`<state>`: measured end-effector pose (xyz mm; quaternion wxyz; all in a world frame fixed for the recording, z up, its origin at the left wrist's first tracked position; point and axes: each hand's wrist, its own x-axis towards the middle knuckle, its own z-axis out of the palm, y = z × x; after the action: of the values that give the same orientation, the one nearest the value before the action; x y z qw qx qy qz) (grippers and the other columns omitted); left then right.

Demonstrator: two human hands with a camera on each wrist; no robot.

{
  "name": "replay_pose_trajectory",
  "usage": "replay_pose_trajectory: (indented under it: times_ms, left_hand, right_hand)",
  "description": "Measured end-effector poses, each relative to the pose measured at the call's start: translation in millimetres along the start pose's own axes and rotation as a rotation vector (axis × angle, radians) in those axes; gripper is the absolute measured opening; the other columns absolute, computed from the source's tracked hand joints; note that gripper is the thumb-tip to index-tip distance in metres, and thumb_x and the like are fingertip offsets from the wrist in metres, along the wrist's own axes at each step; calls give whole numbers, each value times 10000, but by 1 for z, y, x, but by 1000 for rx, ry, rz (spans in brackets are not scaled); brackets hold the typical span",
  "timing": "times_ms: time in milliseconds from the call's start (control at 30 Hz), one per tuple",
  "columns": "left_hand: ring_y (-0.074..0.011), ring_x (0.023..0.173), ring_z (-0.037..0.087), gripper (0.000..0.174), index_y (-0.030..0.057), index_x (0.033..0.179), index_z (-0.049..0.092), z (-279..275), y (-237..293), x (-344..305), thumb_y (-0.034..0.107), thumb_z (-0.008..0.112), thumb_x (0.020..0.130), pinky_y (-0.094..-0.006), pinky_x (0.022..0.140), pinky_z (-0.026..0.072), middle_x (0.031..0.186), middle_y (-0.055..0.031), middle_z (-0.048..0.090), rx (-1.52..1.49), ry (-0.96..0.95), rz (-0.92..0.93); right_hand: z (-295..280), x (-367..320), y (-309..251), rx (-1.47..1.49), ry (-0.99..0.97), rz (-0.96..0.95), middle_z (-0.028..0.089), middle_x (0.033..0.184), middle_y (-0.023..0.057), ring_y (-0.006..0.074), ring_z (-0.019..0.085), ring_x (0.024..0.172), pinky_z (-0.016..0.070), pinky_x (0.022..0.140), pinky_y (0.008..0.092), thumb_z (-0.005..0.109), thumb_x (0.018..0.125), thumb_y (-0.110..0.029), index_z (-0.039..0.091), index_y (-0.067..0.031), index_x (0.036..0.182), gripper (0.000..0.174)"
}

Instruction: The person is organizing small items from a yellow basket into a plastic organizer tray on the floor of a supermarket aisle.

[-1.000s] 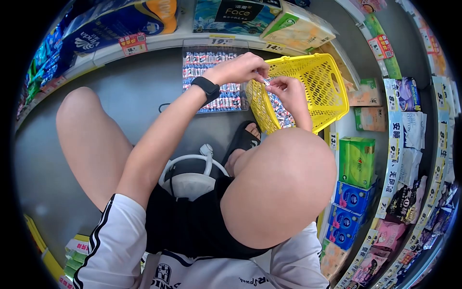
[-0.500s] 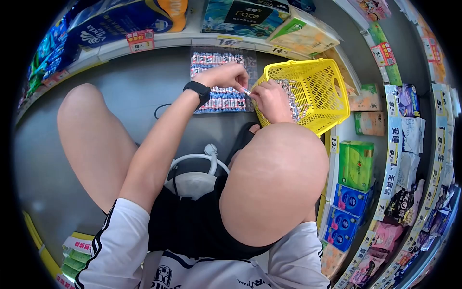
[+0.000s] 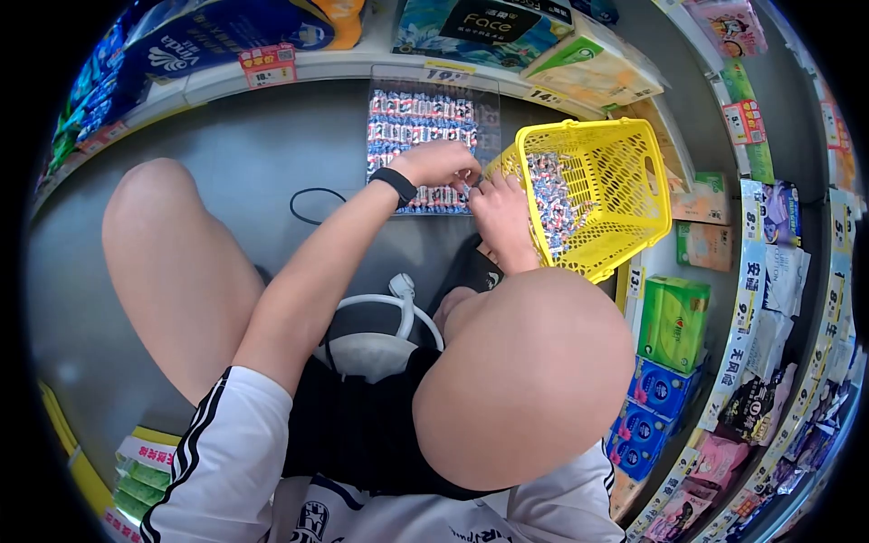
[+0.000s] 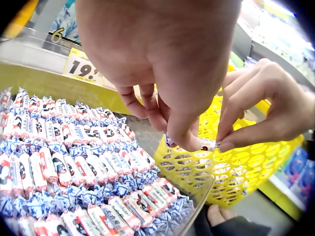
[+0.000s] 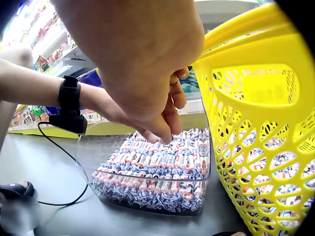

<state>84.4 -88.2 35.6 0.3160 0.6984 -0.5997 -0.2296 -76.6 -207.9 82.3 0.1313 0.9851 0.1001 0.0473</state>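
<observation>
A wrapped candy (image 4: 207,144) is stretched between both hands, in front of the yellow basket. My left hand (image 3: 439,166) pinches one end of it between thumb and finger. At the twisted other end, thumb and forefinger of my right hand (image 3: 501,213) pinch the wrapper, seen best in the left wrist view. Just below the hands is a clear plastic box (image 5: 147,179), filled with neat rows of candies (image 4: 69,167) in white, red and blue wrappers. Many loose candies (image 3: 557,204) lie inside the yellow basket (image 3: 634,217).
Shelves with tissue packs (image 3: 588,59) and price tags (image 3: 269,66) run along the back. More packs (image 3: 674,321) line the right side. A white stool (image 3: 376,353) is between the legs, and a black cord (image 5: 74,199) lies on the floor left of the box.
Both hands have moved from over the basket's near edge leftward and down to the gap beside the box, with the candy between them. The view has shifted slightly.
</observation>
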Motion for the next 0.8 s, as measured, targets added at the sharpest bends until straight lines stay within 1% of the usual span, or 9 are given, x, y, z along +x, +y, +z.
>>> replay_pose_trajectory:
  times_ms: [67,167,233,300,400,533,600,733,800]
  left_hand:
    - [-314,1003,664,218,60,985,718,13,-9,7,59,759,771,-437,861,532,914,-96,714,81,84,79]
    - [-313,1031,658,250,80,1024,720,19,-15,16,38,735,779,-436,875,535,982,-83,699,101,47,107]
    - [-314,1034,657,265,81,1044,718,22,-19,20,27,731,785,-434,878,534,1016,-84,694,116,46,122]
    - [-323,1028,661,269,63,1069,710,28,-25,28,12,717,805,-425,867,538,1068,-97,686,-30,-73,34]
    - [-327,987,672,256,35,1072,698,46,-36,34,-4,704,820,-417,843,545,1040,-122,686,-38,13,143]
    - [-333,962,674,254,18,1066,692,60,-46,43,-12,698,814,-416,832,549,1003,-141,687,-165,-19,89]
    - [-344,861,721,158,9,941,704,66,-49,45,2,702,783,-428,729,561,930,-159,725,-128,69,146]
    - [-348,834,718,112,11,895,710,69,-48,44,36,683,790,-429,703,547,898,-170,726,-96,115,152]
    - [-341,819,717,100,19,847,714,70,-48,46,92,663,800,-432,693,532,856,-166,723,-2,25,58]
  right_hand:
    - [13,-3,-3,-20,-32,-4,702,852,70,221,649,958,477,834,358,670,777,-98,733,-77,810,74]
    - [24,-4,-7,-61,-32,3,699,844,83,231,653,871,490,770,362,665,782,-98,738,-76,819,85]
    - [33,-5,-11,-65,-46,23,699,842,85,231,645,872,484,777,359,664,777,-97,742,-69,817,91]
    - [41,-5,-12,-72,-59,44,699,840,88,232,637,874,478,783,355,664,773,-97,745,-62,814,98]
    - [48,-7,-11,-57,-89,33,698,826,90,234,621,883,464,798,352,662,766,-96,754,-53,802,108]
    - [57,-8,-9,7,-48,76,695,806,97,234,612,890,455,804,348,669,750,-109,761,-66,737,102]
    - [61,-8,-9,27,-52,93,695,800,100,236,616,891,458,803,347,673,744,-115,760,-73,712,102]
    - [67,-2,-7,30,-30,66,711,766,88,233,634,902,469,828,336,681,732,-129,768,-118,674,105]
    - [71,-1,-7,33,-43,54,715,752,82,230,641,903,473,837,332,682,730,-131,772,-131,674,107]
